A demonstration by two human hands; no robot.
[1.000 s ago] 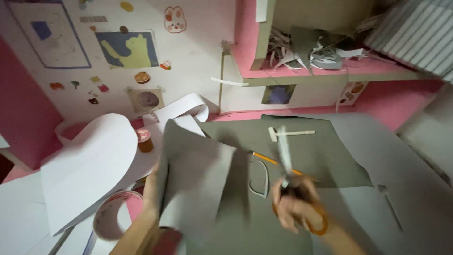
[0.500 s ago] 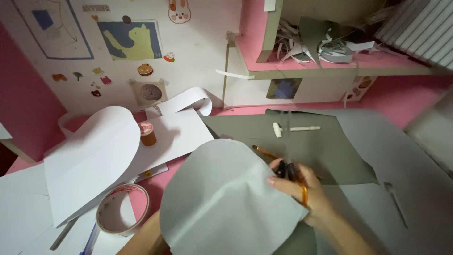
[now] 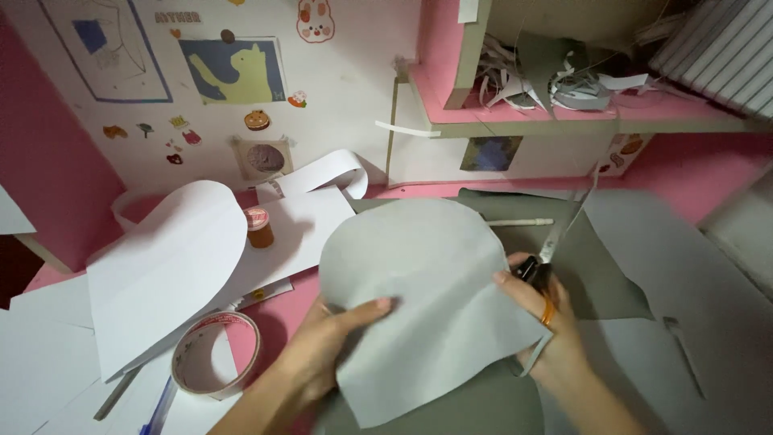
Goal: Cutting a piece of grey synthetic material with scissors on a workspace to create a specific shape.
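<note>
Rounded grey paper sheet (image 3: 427, 298) looks cut free of the darker stock; left hand (image 3: 322, 358) pinches its near-left edge, right hand (image 3: 547, 322) grips orange-handled scissors (image 3: 551, 258), trimming pending.

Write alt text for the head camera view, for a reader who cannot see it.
Two bare hands hold a rounded grey paper piece over a pink desk: the left hand grips its lower left edge, and the right hand at its right edge also holds orange-handled scissors. Nearby lie curled white sheets, a tape roll and a small thread spool.
</note>
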